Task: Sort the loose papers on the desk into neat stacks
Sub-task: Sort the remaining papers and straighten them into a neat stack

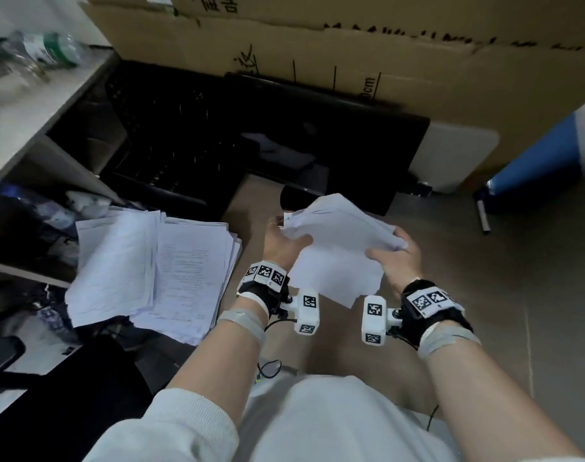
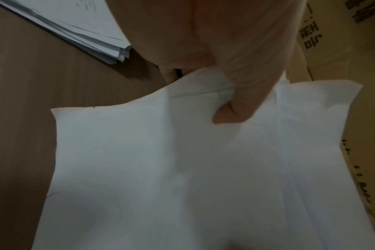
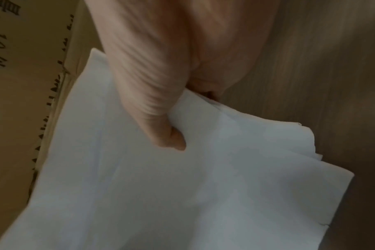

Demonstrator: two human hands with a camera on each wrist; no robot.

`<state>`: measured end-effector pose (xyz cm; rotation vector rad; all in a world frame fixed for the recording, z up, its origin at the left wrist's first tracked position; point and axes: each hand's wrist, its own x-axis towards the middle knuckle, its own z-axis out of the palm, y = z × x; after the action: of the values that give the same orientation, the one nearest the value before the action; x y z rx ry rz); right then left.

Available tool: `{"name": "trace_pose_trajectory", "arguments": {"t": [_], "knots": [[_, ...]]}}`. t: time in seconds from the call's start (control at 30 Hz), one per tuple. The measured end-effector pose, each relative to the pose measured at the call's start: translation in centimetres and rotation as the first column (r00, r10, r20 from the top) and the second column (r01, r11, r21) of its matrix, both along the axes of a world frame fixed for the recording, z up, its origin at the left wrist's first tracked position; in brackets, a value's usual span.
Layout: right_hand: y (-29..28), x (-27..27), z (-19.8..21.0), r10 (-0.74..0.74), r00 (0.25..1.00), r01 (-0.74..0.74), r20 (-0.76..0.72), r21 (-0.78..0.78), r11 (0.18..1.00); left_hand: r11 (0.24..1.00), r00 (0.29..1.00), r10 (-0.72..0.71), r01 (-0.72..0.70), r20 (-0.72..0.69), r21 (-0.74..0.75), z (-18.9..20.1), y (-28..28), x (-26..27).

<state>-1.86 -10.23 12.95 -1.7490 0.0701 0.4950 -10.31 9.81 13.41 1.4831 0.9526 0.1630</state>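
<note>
Both hands hold one sheaf of white paper (image 1: 337,248) up over the brown wood-grain table (image 1: 484,295), in front of the person's body. The left hand (image 1: 282,243) grips the sheaf's left edge, thumb pressed flat on top and the other fingers hidden beneath; the left wrist view shows the thumb denting the top sheet into a soft crease. The right hand (image 1: 396,258) grips the right edge the same way, thumb on top, fingers curled underneath. The sheets are thin, smooth and blank on the side facing up, slightly bowed between the two grips, and their edges are fanned unevenly at the corners, so several layers show in the right wrist view.

To the left on the table lie two overlapping piles of printed paper (image 1: 151,265), thick and loosely squared, with their corners splayed; the upper sheets carry fine lines of text. The left pile partly covers the right one. These piles lie well apart from the held sheaf.

Behind the hands sits a flat black tray-like object (image 1: 257,141), glossy and dark, and behind that a large corrugated cardboard box (image 1: 317,51) with black printed characters. A clear plastic bottle (image 1: 47,50) with a green label lies on a pale shelf (image 1: 34,105) at upper left. Each wrist wears a black strap with white blocks bearing black-and-white square markers.
</note>
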Motion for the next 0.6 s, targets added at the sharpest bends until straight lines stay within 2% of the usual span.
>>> {"name": "trace_pose_trajectory", "arguments": {"t": [0.13, 0.27, 0.37, 0.5, 0.57, 0.6], "knots": [[0.3, -0.2, -0.7, -0.101, 0.994, 0.101, 0.030, 0.020, 0.995, 0.996, 1.000, 0.007, -0.007, -0.003, 0.091, -0.9, 0.1, 0.7], [1.3, -0.2, 0.5, -0.186, 0.983, 0.184, 0.003, 0.118, 0.976, 0.995, 0.997, 0.080, -0.080, 0.007, 0.053, -0.2, 0.3, 1.1], [2.2, 0.5, 2.8, -0.228, 0.973, 0.219, 0.027, 0.189, 0.957, 0.988, 0.977, 0.131, -0.142, 0.167, 0.054, 1.8, 1.0, 2.0], [3.2, 1.5, 5.4, -0.250, 0.958, 0.196, 0.141, 0.313, 0.929, 0.951, 0.874, 0.256, -0.305, 0.412, 0.056, 3.9, 1.2, 2.1], [3.5, 1.3, 4.6, -0.227, 0.959, 0.172, 0.171, 0.287, 0.942, 0.943, 0.846, 0.306, -0.333, 0.437, -0.015, 3.0, 0.9, 1.4], [3.5, 1.1, 3.5, -0.193, 0.967, 0.150, 0.167, 0.243, 0.958, 0.946, 0.858, 0.315, -0.320, 0.406, -0.059, 2.3, 0.7, 0.9]]}}
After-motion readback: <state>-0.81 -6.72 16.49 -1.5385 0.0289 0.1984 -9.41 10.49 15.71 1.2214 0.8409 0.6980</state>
